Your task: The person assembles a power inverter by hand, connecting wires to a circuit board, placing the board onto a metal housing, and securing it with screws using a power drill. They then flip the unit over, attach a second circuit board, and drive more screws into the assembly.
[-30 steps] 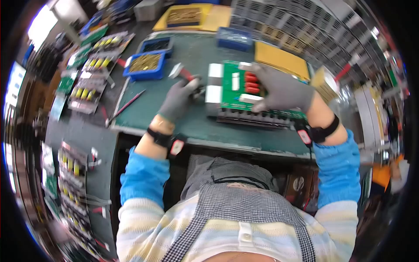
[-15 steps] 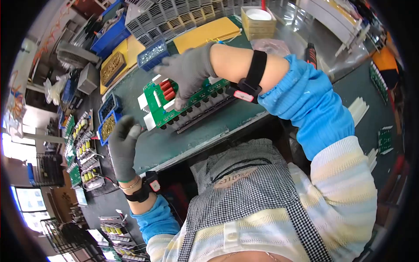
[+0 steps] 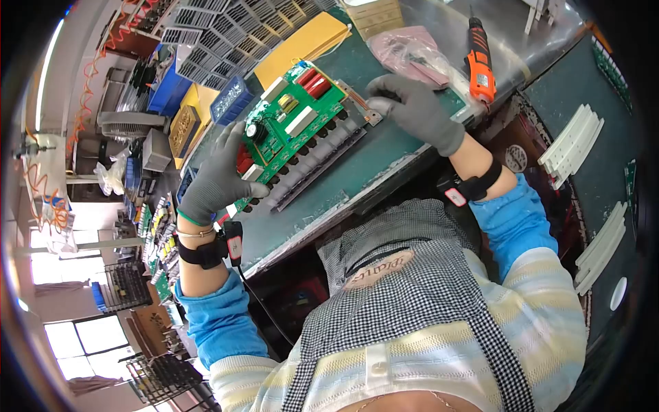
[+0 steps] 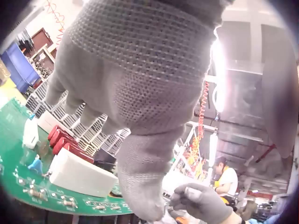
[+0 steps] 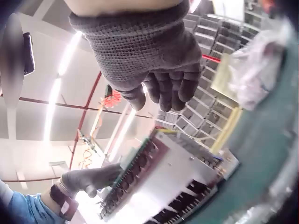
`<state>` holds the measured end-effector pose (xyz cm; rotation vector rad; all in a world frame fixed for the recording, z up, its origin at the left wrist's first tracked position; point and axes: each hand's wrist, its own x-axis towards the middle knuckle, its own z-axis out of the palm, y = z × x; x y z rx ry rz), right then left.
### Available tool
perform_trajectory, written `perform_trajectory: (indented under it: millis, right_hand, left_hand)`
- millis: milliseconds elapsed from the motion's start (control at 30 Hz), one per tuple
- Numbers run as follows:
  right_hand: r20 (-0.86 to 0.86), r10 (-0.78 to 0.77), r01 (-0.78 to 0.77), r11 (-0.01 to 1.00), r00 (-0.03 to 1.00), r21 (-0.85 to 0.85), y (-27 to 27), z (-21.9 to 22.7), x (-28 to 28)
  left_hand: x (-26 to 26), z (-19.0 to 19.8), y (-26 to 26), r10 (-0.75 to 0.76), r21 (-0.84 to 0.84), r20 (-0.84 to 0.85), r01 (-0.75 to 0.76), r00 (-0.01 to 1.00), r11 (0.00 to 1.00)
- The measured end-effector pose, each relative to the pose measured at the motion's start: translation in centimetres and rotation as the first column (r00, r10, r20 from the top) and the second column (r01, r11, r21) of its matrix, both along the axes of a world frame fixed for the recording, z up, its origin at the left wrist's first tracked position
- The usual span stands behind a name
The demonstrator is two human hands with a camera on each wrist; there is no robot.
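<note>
A green circuit board (image 3: pixel 278 134) with red and white parts lies on a long grey finned piece (image 3: pixel 319 161). My gloved left hand (image 3: pixel 218 175) grips its left end, thumb at the near edge and fingers across toward the far side. In the left wrist view, this hand (image 4: pixel 135 93) spans above the board (image 4: pixel 70 196), partly hiding it. My gloved right hand (image 3: pixel 419 113) hovers beside the right end with loosely bent fingers, holding nothing. A gap separates the right hand (image 5: pixel 149 60) from the metal piece (image 5: pixel 163 172) in the right wrist view.
An orange-black power driver (image 3: pixel 482 65) lies right of my right hand, near a plastic bag (image 3: pixel 412 55). Beyond the board are a yellow pad (image 3: pixel 302 48), a blue bin (image 3: pixel 232 101) and stacked grey racks (image 3: pixel 226 34). Pale strips (image 3: pixel 573 144) lie at right.
The head view has turned. My left hand has come onto the board's left end. My right hand has left the board and moved right, uncovering its middle parts.
</note>
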<state>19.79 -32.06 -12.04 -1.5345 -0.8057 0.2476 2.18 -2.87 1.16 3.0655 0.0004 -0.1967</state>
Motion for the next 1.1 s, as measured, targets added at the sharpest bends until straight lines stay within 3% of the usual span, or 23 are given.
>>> perform_trajectory:
  millis: [33,67,433,567,667,967,1100]
  right_hand:
    - [-0.009,0.026,-0.025,0.997,1.0,0.069,0.3,-0.8,-0.1]
    - [0.063,0.009,-0.011,1.0,0.998,0.026,0.8,-1.2,0.2]
    - [0.079,-0.005,-0.003,0.995,0.997,0.102,2.7,-2.0,0.4]
    - [0.257,-0.065,0.061,0.998,0.964,0.025,2.8,-1.2,0.4]
    - [0.205,-0.051,0.063,0.997,0.978,-0.051,3.3,-1.0,0.5]
    - [0.338,-0.146,0.159,0.987,0.93,-0.011,3.6,-1.1,0.6]
    - [0.28,-0.086,0.098,0.995,0.956,-0.029,3.1,-0.1,0.4]
  left_hand:
    - [0.1,-0.1,0.0,-0.016,0.014,-0.003,0.016,1.0,1.0]
    - [0.2,0.0,-0.5,0.018,0.045,-0.026,-0.017,1.0,0.999]
    - [1.4,0.4,-1.3,-0.03,0.065,-0.071,0.034,0.997,0.997]
    - [1.3,0.3,-1.0,-0.037,0.076,-0.077,0.043,0.996,0.996]
    - [1.5,0.4,-1.1,-0.025,0.079,-0.089,0.032,0.996,0.996]
    - [1.4,0.3,-0.8,-0.039,0.076,-0.096,0.047,0.995,0.996]
    - [1.4,0.3,-0.7,-0.042,0.079,-0.093,0.05,0.995,0.996]
